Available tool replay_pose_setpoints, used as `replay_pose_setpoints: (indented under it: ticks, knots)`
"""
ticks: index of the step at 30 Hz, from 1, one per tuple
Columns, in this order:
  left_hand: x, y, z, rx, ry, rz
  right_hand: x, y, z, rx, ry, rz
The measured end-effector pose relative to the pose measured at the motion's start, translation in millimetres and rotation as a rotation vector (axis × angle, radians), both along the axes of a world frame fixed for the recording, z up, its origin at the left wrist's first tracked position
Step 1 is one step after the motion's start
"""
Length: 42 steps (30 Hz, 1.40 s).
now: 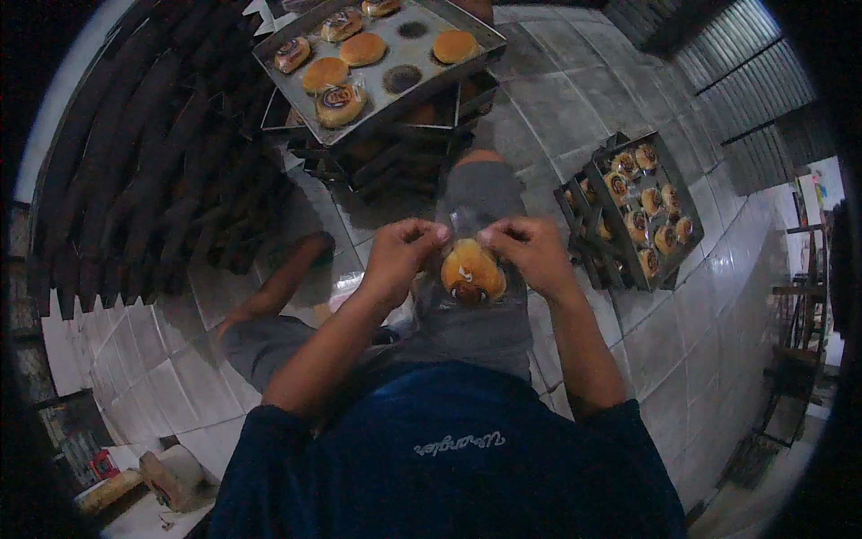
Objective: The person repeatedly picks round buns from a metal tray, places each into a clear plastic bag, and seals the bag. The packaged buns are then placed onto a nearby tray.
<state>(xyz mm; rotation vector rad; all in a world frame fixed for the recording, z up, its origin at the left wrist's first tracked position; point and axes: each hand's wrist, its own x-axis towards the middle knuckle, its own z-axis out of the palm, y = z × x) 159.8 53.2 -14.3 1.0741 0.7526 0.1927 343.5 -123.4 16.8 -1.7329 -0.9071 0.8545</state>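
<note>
A round golden bun in a clear printed plastic bag lies over my leg in grey shorts. My left hand pinches the bag's upper left corner between thumb and forefinger. On the other side, my right hand pinches the upper right corner in the same way. The bun hangs just below the two pinches, its printed side partly towards me. Ahead stands a metal baking tray holding unwrapped buns and bagged buns.
More trays are stacked beneath that one. To the right, another tray stack carries several bagged buns. Dark stacked racks or trays fill the left side. Plastic packets lie by my left forearm. A large roll sits at lower left.
</note>
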Motion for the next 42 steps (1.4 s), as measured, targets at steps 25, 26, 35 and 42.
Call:
replay_pose_setpoints:
  ticks: [25, 26, 35, 42]
  knots:
    - [-101.3, -70.5, -46.3, 0.675, 0.189, -0.282, -87.7, -99.4, -53.6, -0.131, -0.134, -0.511]
    - [-96.8, -68.2, -43.6, 0.695, 0.234, -0.295, -82.1, -94.0, -46.5, -0.109, -0.012, -0.593]
    - [-110.3, -52.5, -52.0, 0.456, 0.057, 0.130, -100.6, 16.6, 16.0, -0.170, -0.102, 0.123]
    - [-178.6, -18.1, -91.2, 1.494, 0.730, -0.375, 83.4, 231.3, 61.5, 0.483, -1.175, 0.011]
